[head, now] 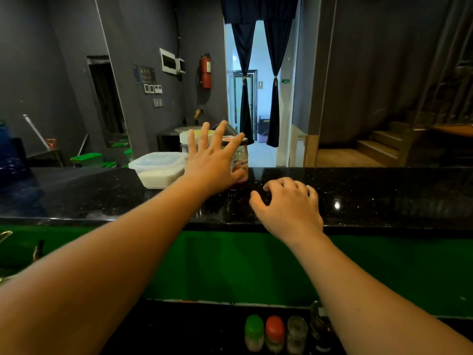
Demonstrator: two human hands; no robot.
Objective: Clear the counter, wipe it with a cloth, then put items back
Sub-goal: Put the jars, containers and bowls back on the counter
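Bare and long, the left arm (102, 252) and the right arm (371, 283) reach out from the bottom edge, over a shiny black tabletop (384, 196) with tiny sparkles in it. The tabletop runs all the way from side to side. Under its near edge is a bright green panel (230, 265). Far behind, dark blue curtains (258, 73) hang in a lit doorway.

On the tabletop, left of the middle, sits a white box (158, 170) with a clear lid. Just behind it stands a round white tub (185, 142), partly hidden by fingers.

The left hand (212, 162) is up at the far side of the tabletop. Its grip is spread wide apart, fingers straight. Its thumb lies against the front of a jar (242, 160), and its first finger is at the dark lid. The jar stands upright just right of the white box.

The right hand (289, 203) is near the jar but apart from it. Its fingers are loosely bent with the tips on the tabletop, and its grip holds nothing.

Down low, on a dark ledge, stand three little bottles in a row: a green-capped bottle (254, 331), a red-capped bottle (274, 333) and a clear bottle (297, 334).
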